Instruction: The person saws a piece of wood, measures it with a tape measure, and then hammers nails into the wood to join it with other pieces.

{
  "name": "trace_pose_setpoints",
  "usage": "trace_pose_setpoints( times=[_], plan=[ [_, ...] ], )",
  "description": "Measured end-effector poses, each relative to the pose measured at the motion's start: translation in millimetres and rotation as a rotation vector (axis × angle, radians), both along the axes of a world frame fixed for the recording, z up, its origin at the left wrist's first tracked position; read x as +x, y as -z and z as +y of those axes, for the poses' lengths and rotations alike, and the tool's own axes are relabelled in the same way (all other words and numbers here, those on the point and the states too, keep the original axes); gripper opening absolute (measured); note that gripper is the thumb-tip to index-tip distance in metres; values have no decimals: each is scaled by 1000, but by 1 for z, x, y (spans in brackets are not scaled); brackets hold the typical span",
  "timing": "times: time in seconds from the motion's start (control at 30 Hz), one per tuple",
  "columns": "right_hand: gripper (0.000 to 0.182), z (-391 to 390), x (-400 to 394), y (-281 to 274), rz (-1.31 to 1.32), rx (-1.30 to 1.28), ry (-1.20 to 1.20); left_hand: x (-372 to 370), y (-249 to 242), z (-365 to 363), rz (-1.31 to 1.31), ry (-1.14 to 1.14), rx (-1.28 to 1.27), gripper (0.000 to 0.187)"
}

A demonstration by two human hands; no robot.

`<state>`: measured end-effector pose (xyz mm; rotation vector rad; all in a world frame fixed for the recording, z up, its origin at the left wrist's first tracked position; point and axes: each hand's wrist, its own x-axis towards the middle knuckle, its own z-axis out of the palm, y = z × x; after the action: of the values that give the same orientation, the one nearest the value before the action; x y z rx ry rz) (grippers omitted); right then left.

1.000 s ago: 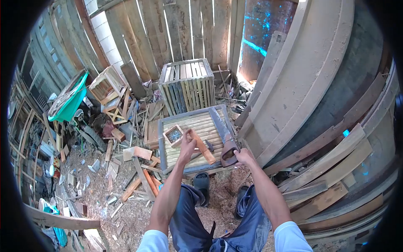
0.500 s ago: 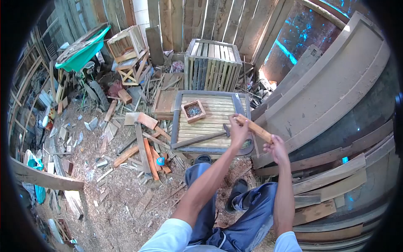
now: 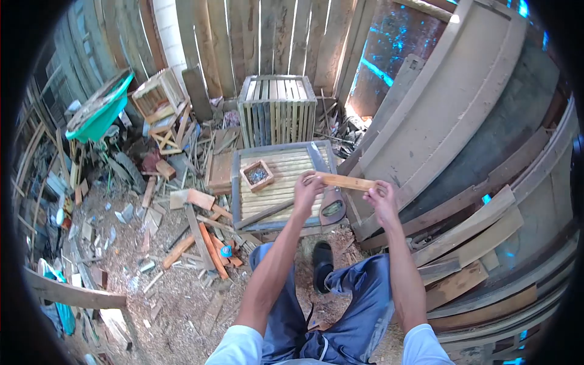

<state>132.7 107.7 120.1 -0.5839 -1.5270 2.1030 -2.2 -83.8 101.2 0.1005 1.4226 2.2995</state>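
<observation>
A short wooden piece (image 3: 344,181) is held level between my two hands, above the right side of a low slatted table (image 3: 277,185). My left hand (image 3: 309,193) closes on its left end. The fingers of my right hand (image 3: 383,202) pinch its right end. On the slats stands a small square wooden box (image 3: 257,176) with what look like nails inside. A hammer (image 3: 266,213) lies along the table's near edge, its head hidden behind my left hand and arm.
Beyond the table stands a slatted crate (image 3: 277,111). Wood offcuts (image 3: 198,234) litter the sawdust-covered floor to the left, with a green wheelbarrow (image 3: 100,115) further back. Large curved panels (image 3: 438,115) lean at the right, near stacked boards (image 3: 456,286).
The wooden piece has turned from a slant to nearly level, and my right hand has risen with its end. My view has shifted, so the table sits further left and lower.
</observation>
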Motion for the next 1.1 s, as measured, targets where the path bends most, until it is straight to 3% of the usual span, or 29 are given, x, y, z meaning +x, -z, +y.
trace_pose_setpoints(
  times=[0.3, 0.4, 0.5, 0.6, 0.77, 0.9, 1.0, 1.1],
  plan=[
    [51, -66, -58, 22, 244, 232, -199, -5, -21, -116, 305, -69, -269, 30],
    [51, -99, -72, 15, 63, 365, -265, -4, -44, -153, 327, -192, -374, 30],
    [45, -132, -83, 7, 92, 297, -310, 0, -58, -191, 333, -299, -474, 35],
    [42, -158, -106, 38, 167, 646, -222, 14, -65, -220, 301, -321, -524, 38],
    [50, -192, -127, 47, 54, 702, -340, 27, -50, -270, 191, -200, -672, 45],
    [52, -214, -148, 76, -16, 781, -373, 32, -37, -267, 164, -369, -669, 47],
    [64, -211, -150, 60, -166, 727, -452, 2, 38, -288, 88, -254, -547, 51],
    [74, -211, -150, 56, -343, 707, -509, 14, 48, -272, 7, -231, -495, 41]
  ],
)
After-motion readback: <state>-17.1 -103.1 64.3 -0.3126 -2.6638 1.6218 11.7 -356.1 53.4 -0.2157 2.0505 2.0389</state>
